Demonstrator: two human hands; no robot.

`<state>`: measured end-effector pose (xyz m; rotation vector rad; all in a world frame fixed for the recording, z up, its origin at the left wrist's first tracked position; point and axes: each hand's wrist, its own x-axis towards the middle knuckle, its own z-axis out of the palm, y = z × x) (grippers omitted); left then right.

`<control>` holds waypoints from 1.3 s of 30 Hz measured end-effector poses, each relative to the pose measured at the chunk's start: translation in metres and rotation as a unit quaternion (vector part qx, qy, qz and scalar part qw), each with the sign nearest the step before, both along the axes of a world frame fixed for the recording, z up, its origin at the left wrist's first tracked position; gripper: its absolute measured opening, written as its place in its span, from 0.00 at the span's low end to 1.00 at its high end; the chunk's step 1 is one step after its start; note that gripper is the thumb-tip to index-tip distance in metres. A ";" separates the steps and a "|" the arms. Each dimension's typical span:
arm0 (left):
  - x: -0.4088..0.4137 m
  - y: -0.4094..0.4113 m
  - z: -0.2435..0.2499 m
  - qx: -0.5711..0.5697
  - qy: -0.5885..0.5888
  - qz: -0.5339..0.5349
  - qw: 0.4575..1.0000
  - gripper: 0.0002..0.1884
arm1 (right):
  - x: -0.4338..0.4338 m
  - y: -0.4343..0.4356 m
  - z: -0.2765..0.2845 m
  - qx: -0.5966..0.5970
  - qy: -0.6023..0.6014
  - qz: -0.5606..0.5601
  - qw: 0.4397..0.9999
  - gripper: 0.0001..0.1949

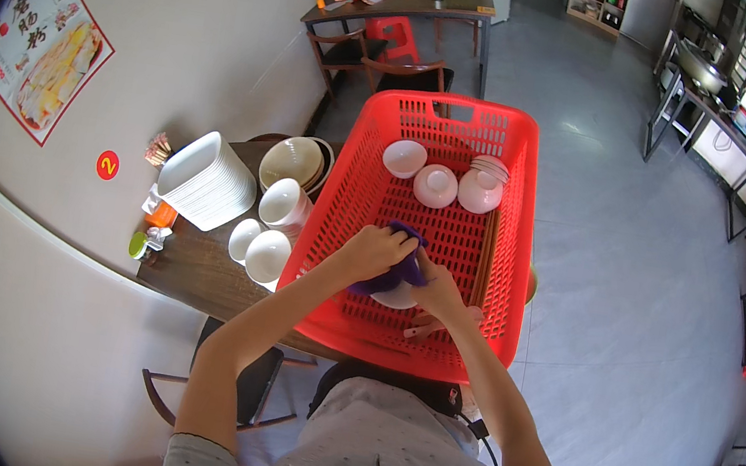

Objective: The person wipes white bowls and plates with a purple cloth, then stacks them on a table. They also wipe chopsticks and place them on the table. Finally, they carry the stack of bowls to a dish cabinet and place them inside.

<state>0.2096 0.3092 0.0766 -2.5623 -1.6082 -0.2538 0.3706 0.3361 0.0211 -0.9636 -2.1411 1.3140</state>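
Note:
Both of my hands are inside a red plastic basket, over its near half. My left hand grips a purple cloth, with its fingers curled over the top. On the cloth's right side, my right hand holds it too; whether a small item is wrapped inside cannot be seen. Just beneath the cloth is a white bowl, partly covered. Near my right wrist lie pale spoons. Brown chopsticks run along the basket's right side. Farther in sit several white bowls, some upside down.
To the left, the wooden table carries a stack of white rectangular dishes, white cups, larger bowls and a green-lidded jar. A chair stands near me at lower left. Another table is behind the basket.

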 end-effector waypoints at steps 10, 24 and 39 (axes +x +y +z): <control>0.034 0.014 -0.039 0.028 -0.682 0.330 0.652 0.15 | -0.003 0.018 0.015 -0.044 0.345 -0.165 0.923 0.17; 0.003 0.012 0.023 0.029 -0.076 -0.050 0.995 0.18 | 0.001 0.013 0.020 -0.185 0.217 0.056 0.957 0.22; 0.057 -0.020 0.002 -0.013 -0.170 0.146 0.974 0.33 | 0.004 0.022 0.018 -0.231 0.330 -0.038 0.914 0.21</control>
